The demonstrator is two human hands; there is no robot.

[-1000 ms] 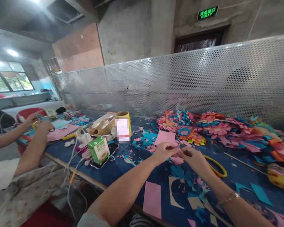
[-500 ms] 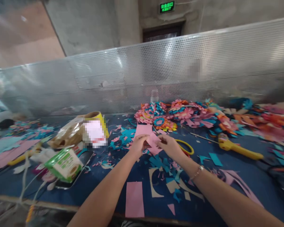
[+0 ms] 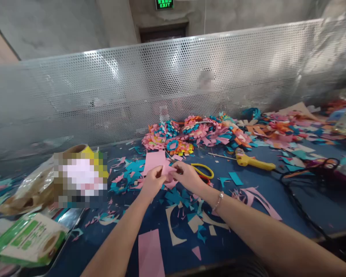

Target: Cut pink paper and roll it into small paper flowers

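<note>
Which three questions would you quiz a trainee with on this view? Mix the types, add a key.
1. Multiple choice: what do the left hand and right hand hold between them?
A) a brown bag
B) a pink paper piece
C) a black cable
2. True or false: the yellow glue gun lies on the blue table, touched by neither hand.
3. Fill in: the bracelet is on the same arm as the ____ hand.

Key: 1 B; 2 true; 3 right
</note>
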